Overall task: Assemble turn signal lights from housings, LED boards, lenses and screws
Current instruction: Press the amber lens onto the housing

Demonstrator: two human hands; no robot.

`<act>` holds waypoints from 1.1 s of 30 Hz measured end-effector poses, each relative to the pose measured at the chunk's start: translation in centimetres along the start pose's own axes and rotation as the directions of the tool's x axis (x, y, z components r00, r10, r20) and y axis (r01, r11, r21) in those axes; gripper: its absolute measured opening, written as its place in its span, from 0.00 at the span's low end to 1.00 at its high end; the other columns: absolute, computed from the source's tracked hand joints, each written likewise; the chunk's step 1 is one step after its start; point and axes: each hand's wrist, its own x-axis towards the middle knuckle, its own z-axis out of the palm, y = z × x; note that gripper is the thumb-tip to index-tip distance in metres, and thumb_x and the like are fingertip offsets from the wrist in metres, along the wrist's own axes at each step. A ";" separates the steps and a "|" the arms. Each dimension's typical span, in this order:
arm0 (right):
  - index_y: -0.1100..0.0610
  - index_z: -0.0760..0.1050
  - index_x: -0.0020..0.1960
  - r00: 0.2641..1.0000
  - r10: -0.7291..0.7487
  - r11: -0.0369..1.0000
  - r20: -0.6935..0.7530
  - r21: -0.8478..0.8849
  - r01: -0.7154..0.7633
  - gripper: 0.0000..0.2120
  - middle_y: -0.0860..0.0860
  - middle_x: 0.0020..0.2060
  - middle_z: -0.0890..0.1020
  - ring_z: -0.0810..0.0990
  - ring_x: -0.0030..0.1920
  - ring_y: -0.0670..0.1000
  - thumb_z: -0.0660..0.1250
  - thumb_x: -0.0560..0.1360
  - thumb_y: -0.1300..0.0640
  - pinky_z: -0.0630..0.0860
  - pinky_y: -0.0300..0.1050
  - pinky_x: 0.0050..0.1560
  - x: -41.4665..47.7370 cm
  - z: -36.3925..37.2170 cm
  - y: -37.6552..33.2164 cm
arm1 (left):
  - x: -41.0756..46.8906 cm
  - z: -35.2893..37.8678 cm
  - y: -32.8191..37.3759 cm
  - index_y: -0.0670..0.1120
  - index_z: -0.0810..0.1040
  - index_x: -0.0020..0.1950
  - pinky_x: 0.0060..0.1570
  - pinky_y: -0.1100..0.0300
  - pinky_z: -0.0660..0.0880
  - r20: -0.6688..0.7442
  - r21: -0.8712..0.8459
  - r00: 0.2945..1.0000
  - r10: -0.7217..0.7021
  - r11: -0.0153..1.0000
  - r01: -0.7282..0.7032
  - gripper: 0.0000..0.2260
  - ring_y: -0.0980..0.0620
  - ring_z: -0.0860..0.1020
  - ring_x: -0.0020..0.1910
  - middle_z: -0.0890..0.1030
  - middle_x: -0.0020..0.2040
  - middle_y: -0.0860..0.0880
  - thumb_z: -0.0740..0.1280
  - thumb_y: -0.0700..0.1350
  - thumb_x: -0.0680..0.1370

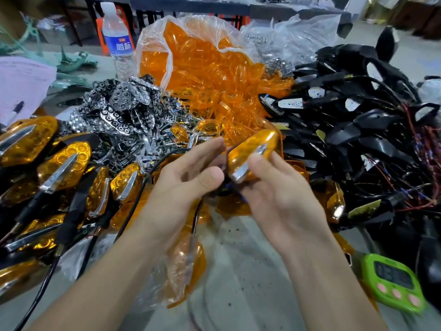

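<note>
Seemingly checking a closed light (253,151), gripped in right hand (274,194), left hand (183,179) relaxed alongside; next, pressing trim (237,174) flush or setting it aside.

A water bottle (117,41) is stood upright near the surface's (250,271) far edge; a green timer (393,283) is laid at its near right corner.

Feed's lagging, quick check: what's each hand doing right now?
Left hand: open, fingers relaxed, gripping nothing.
Right hand: holds the amber turn signal light.
</note>
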 end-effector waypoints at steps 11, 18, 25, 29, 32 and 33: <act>0.59 0.75 0.59 0.984 -0.095 0.989 -0.152 0.096 0.110 0.23 0.58 0.46 0.85 0.85 0.48 0.60 0.73 0.65 0.70 0.84 0.57 0.56 0.6 -3.3 -1.0 | -0.6 -0.2 -0.1 0.53 0.80 0.70 0.69 0.76 0.59 -0.118 0.941 0.760 0.639 0.317 -0.121 0.29 0.58 0.73 0.64 0.78 0.63 0.55 0.80 0.36 0.71; 0.52 0.71 0.47 0.927 -0.227 0.972 -0.297 -0.007 0.236 0.20 0.53 0.38 0.75 0.74 0.38 0.53 0.75 0.65 0.69 0.78 0.48 0.43 0.0 -2.0 0.1 | -0.9 0.4 -1.0 0.59 0.87 0.53 0.50 0.66 0.78 -0.159 0.809 0.842 0.516 0.556 -0.189 0.09 0.59 0.82 0.46 0.86 0.46 0.59 0.71 0.55 0.75; 0.54 0.70 0.51 0.977 -0.207 0.978 -0.046 -0.026 0.206 0.22 0.57 0.49 0.85 0.85 0.45 0.56 0.74 0.65 0.71 0.83 0.46 0.42 -1.1 0.3 2.5 | -0.3 1.1 -0.7 0.54 0.82 0.68 0.63 0.50 0.80 -0.028 -0.076 0.998 -0.053 0.996 0.051 0.17 0.45 0.82 0.65 0.85 0.64 0.45 0.61 0.57 0.84; 0.50 0.78 0.63 0.970 -0.244 0.911 0.007 -0.342 0.232 0.31 0.47 0.59 0.87 0.85 0.60 0.49 0.74 0.67 0.75 0.81 0.53 0.60 -0.8 0.6 3.0 | 0.0 0.5 -0.4 0.55 0.84 0.66 0.68 0.46 0.77 -0.077 -0.079 0.995 -0.061 0.995 0.055 0.17 0.49 0.80 0.65 0.84 0.65 0.48 0.62 0.50 0.81; 0.48 0.77 0.68 0.969 -0.247 0.866 0.008 -0.446 0.225 0.34 0.40 0.59 0.86 0.84 0.61 0.42 0.74 0.70 0.77 0.79 0.38 0.62 -0.7 0.8 3.6 | 0.1 0.3 -0.2 0.59 0.86 0.62 0.68 0.50 0.74 -0.055 -0.069 0.995 -0.077 0.995 0.074 0.16 0.55 0.79 0.68 0.84 0.66 0.53 0.62 0.49 0.80; 0.51 0.77 0.69 0.972 -0.234 0.875 0.006 -0.434 0.214 0.33 0.42 0.58 0.86 0.84 0.60 0.43 0.73 0.71 0.77 0.79 0.39 0.61 -0.7 0.8 3.7 | 0.2 0.3 -0.2 0.58 0.86 0.63 0.67 0.51 0.72 -0.042 -0.066 0.996 -0.085 0.994 0.082 0.17 0.55 0.79 0.67 0.83 0.67 0.53 0.62 0.49 0.80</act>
